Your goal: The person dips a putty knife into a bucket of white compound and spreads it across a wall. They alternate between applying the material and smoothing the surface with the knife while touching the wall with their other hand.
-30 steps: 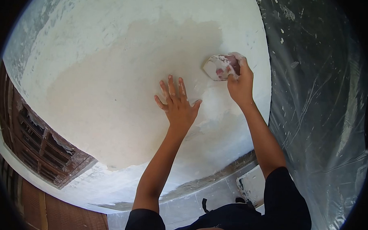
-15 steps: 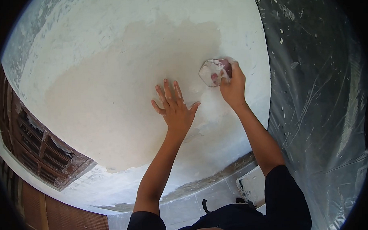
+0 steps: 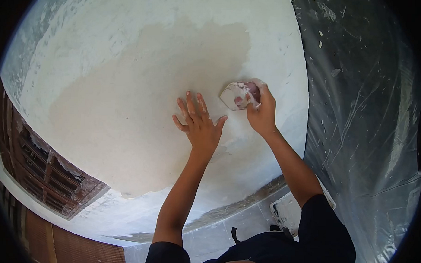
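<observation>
My right hand point(image 3: 263, 108) is wrapped round a hand sanding block point(image 3: 235, 95), which has a pointed white-smeared base and a dark red part under the fingers. The block's face lies against a pale plastered wall point(image 3: 128, 91) that carries a large beige patch. To its left, my left hand point(image 3: 201, 124) rests flat on the wall, fingers spread and whitened with powder or paste. It holds nothing. The underside of the block is hidden.
Clear plastic sheeting point(image 3: 355, 113) hangs along the right edge of the wall. A brown wooden vent or window frame point(image 3: 56, 172) is at lower left. Below are grey floor tiles point(image 3: 249, 225) and a white-smeared container point(image 3: 289, 210) near my body.
My right hand has slid the sanding block down and slightly left over the wall, nearer my left hand. The left hand has stayed in place.
</observation>
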Tool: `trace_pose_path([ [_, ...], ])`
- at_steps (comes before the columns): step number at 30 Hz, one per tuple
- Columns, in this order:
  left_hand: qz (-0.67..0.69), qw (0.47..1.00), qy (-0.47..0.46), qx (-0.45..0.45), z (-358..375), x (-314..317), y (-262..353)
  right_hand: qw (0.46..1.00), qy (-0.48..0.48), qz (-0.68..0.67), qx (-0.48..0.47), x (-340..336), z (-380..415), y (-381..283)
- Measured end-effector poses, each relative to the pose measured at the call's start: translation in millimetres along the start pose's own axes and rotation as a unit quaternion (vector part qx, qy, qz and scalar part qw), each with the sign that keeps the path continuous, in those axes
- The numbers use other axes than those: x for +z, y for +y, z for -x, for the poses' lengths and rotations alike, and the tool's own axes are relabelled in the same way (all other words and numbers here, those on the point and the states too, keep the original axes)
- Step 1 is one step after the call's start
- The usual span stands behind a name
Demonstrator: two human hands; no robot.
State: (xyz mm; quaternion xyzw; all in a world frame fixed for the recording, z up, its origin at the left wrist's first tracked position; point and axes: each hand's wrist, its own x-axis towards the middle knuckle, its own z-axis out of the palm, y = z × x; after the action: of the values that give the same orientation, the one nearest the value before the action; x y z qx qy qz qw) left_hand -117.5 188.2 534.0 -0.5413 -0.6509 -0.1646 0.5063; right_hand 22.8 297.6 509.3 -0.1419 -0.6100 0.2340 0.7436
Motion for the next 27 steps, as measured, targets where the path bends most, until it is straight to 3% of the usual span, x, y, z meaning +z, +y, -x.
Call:
trace_pose_path([
  [1, -0.001, 1.000, -0.002, -0.001, 0.9, 0.1, 0.1, 0.997, -0.061, 0.014, -0.047, 2.2, 4.1, -6.4],
  [3, 0.006, 1.000, -0.002, -0.002, 0.2, 0.0, -0.4, 0.999, -0.020, 0.033, 0.003, 2.5, 3.2, 12.5],
  [5, 0.012, 1.000, -0.003, -0.005, 1.6, -0.1, -1.4, 0.981, 0.169, 0.016, 0.098, -6.7, -7.1, 28.1],
  [6, 0.007, 1.000, -0.002, -0.003, 1.8, 0.8, -1.1, 0.959, 0.212, -0.082, 0.172, -11.2, -12.1, 14.6],
  [7, 0.002, 1.000, -0.001, 0.000, 1.5, 1.4, -1.2, 0.959, 0.212, -0.083, 0.171, -9.2, -7.7, 11.7],
  [9, 0.001, 1.000, 0.001, 0.004, 1.4, 1.9, -1.1, 0.999, 0.026, 0.006, 0.025, -6.8, 3.4, 6.5],
  [10, -0.002, 1.000, 0.000, 0.007, 2.5, 1.7, -0.9, 0.999, -0.030, 0.011, -0.035, -3.6, 6.5, 1.3],
  [11, -0.002, 1.000, -0.001, 0.008, 2.8, 1.9, -0.6, 0.999, -0.029, 0.011, -0.033, -4.1, 6.7, 6.8],
  [14, -0.015, 1.000, 0.002, 0.005, 3.7, 3.0, -1.3, 0.979, 0.174, 0.042, 0.098, -9.6, -3.9, 24.0],
  [15, -0.030, 0.999, 0.010, 0.012, 3.3, 4.5, -1.1, 0.968, 0.209, -0.027, 0.139, -14.1, -10.2, 10.3],
  [19, -0.035, 0.999, 0.005, 0.009, 4.6, 4.1, 1.3, 0.999, -0.010, -0.048, -0.018, 5.5, -3.2, -14.3],
  [21, -0.021, 1.000, 0.013, 0.007, 5.4, 6.1, 1.4, 0.996, -0.080, -0.033, -0.031, 15.7, -5.2, -13.7],
  [25, -0.012, 1.000, 0.014, -0.002, 5.2, 5.1, 1.3, 0.978, 0.191, -0.023, 0.084, -0.8, -33.4, -0.2],
  [27, -0.024, 1.000, 0.010, -0.002, 6.0, 4.2, 3.1, 0.985, 0.152, -0.049, 0.057, -1.2, -31.8, -9.5],
])
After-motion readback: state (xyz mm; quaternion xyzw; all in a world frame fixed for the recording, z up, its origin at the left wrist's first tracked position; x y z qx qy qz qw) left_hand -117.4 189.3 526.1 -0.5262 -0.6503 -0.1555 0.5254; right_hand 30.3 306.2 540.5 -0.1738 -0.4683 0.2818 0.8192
